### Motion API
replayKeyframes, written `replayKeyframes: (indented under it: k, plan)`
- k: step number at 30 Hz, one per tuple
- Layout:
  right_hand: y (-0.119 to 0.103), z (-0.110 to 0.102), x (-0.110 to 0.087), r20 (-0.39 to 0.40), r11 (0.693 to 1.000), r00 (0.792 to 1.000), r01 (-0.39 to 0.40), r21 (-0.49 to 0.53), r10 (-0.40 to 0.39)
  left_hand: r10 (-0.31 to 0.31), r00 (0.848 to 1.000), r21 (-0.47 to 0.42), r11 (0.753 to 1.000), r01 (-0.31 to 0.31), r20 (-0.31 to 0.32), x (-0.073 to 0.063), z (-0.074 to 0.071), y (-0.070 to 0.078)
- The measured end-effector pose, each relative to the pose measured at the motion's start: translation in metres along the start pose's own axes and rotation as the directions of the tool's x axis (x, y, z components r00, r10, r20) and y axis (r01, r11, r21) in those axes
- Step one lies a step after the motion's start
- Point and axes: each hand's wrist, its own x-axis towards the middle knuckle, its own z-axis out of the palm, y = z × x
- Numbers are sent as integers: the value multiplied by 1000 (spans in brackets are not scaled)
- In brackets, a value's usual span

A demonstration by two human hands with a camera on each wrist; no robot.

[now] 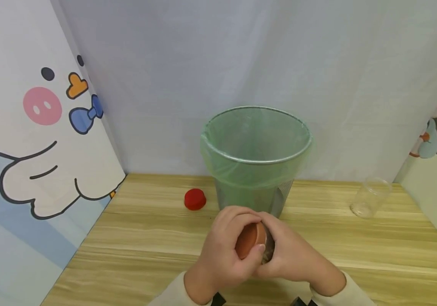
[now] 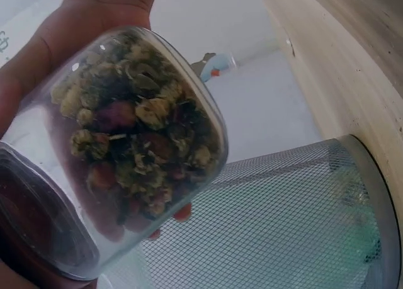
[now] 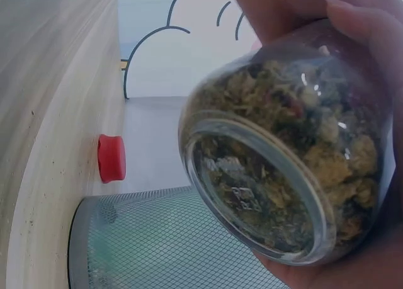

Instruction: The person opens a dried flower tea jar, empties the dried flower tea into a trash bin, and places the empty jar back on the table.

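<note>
Both hands meet over the table around a clear jar (image 2: 141, 125) of dried flower tea, tilted on its side. My left hand (image 1: 226, 250) grips its orange-brown lid (image 1: 246, 242), with fingers over the top and thumb along the near edge. Around the jar's body curl the fingers of my right hand (image 1: 288, 250). Dried blossoms and buds fill much of the jar, and its round glass base shows in the right wrist view. The lid sits on the jar's mouth or right against it.
Just beyond the hands stands a mesh waste bin (image 1: 254, 197) with a green liner (image 1: 210, 157). A red cap (image 1: 195, 199) lies left of the bin on the wood-grain table (image 1: 145, 229). Toward the back right is a clear glass cup (image 1: 371, 197). Pale curtains enclose the table.
</note>
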Motion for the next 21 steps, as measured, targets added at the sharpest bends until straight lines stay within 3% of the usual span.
replayKeyframes:
  k: [3,6,10,13,16,21]
  plan:
    - [2,0,0,6,1000,1000,-2,13,2,-57,998,-11,998,58,22,-1,-1,3]
    - [3,-2,0,39,996,999,-6,89,2,-67,997,-56,996,69,42,1,-4,5]
    - [3,-9,0,86,983,996,-7,183,-9,13,999,-100,995,-9,47,7,-12,6]
    - [3,-13,-1,120,971,992,5,239,-35,121,991,-113,987,-113,65,12,-18,4]
    - [3,-17,-1,159,955,985,20,297,-70,251,962,-117,964,-239,110,15,-22,-1]
    - [4,-20,0,217,932,960,95,350,-179,423,888,-93,906,-413,180,18,-27,-5]
